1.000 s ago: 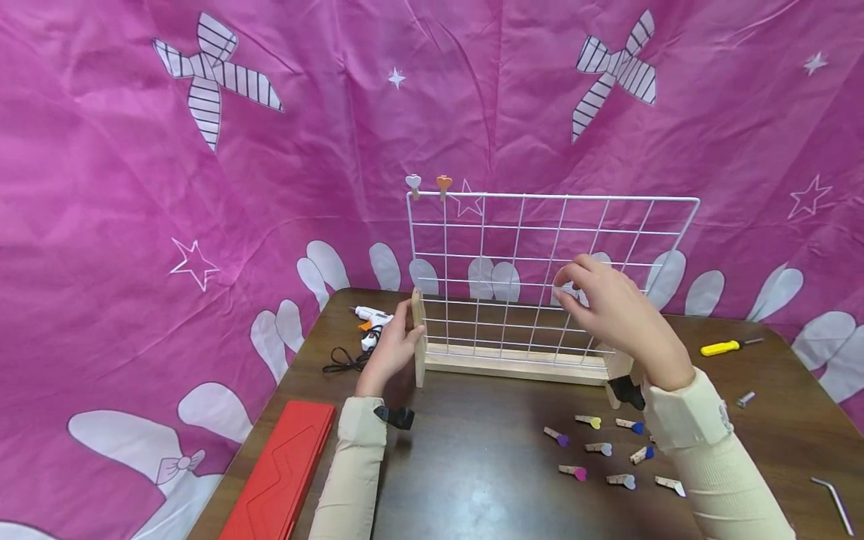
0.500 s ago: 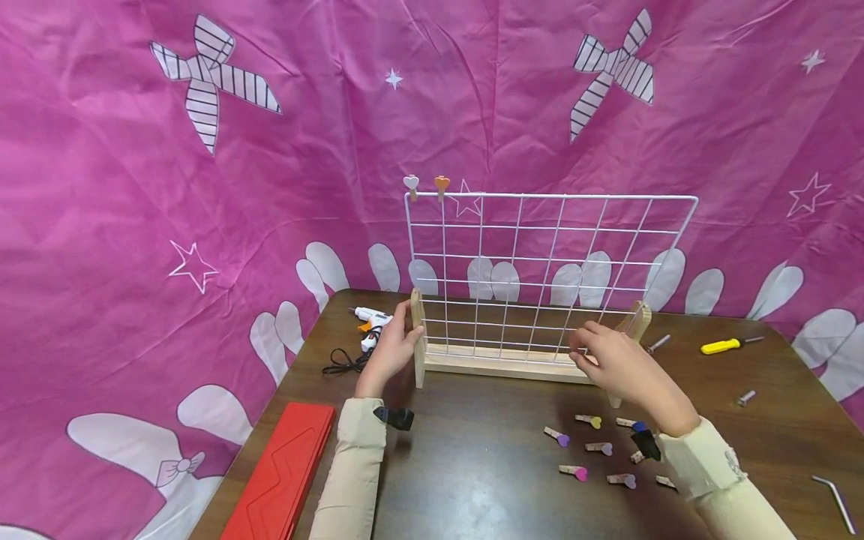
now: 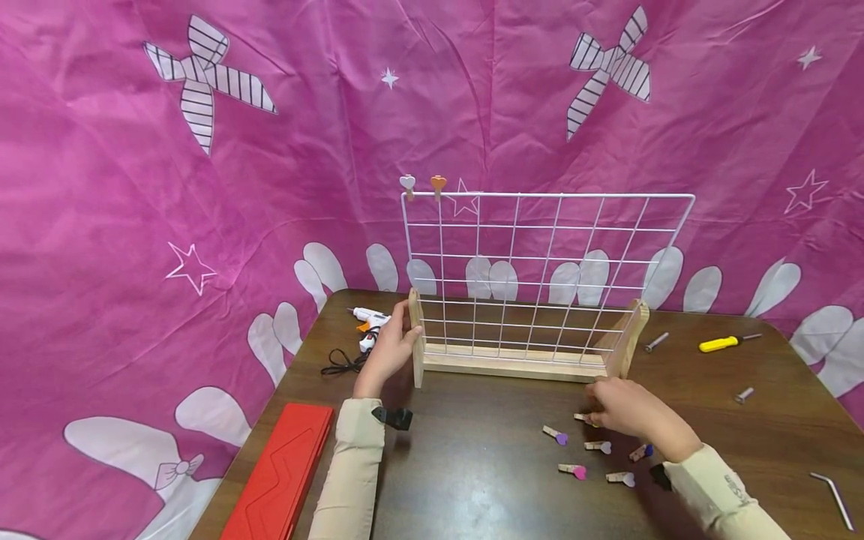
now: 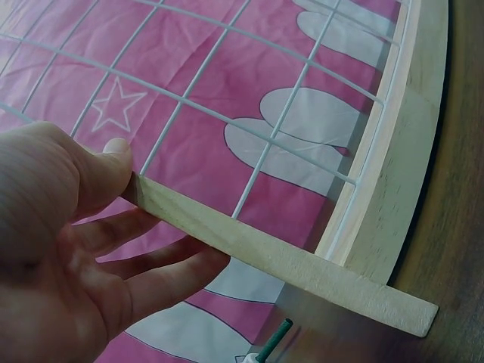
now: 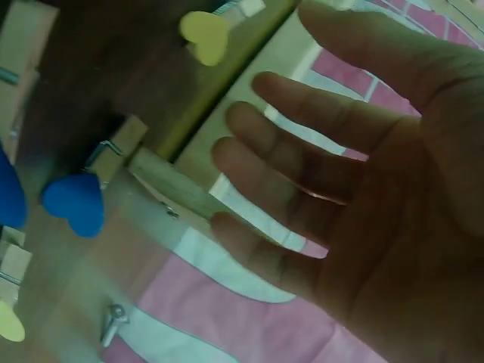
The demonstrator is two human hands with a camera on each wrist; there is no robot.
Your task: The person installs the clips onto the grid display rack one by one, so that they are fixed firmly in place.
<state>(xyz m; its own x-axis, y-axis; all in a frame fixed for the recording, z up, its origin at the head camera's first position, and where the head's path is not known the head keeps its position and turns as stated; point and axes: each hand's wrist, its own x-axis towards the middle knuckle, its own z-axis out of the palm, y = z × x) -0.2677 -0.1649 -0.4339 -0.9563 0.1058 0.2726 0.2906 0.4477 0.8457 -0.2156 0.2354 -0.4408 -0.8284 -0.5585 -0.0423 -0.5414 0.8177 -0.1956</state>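
Note:
A white wire grid (image 3: 550,195) stands in a wooden base. My left hand (image 3: 388,352) grips the left wooden side panel (image 4: 249,238) of that stand, thumb on one face and fingers on the other. Heart clothespins, one white (image 3: 407,182) and one orange (image 3: 439,183), are clipped at the grid's top left. My right hand (image 3: 637,411), holding nothing, reaches low over the scattered heart clothespins, its fingers spread in the right wrist view. The clothespin with a yellow heart (image 5: 208,38) lies near its fingertips, partly covered in the head view. A blue-heart clothespin (image 5: 79,200) lies nearby.
Purple (image 3: 562,439) and pink (image 3: 578,472) heart clothespins lie among others on the table. A glue gun (image 3: 370,316) and a flat red object (image 3: 283,465) are left. A yellow screwdriver (image 3: 718,344), bolts (image 3: 656,342) and a hex key (image 3: 837,499) lie right.
My right hand has come down from in front of the grid to the clothespins on the table. My left hand stays on the side panel.

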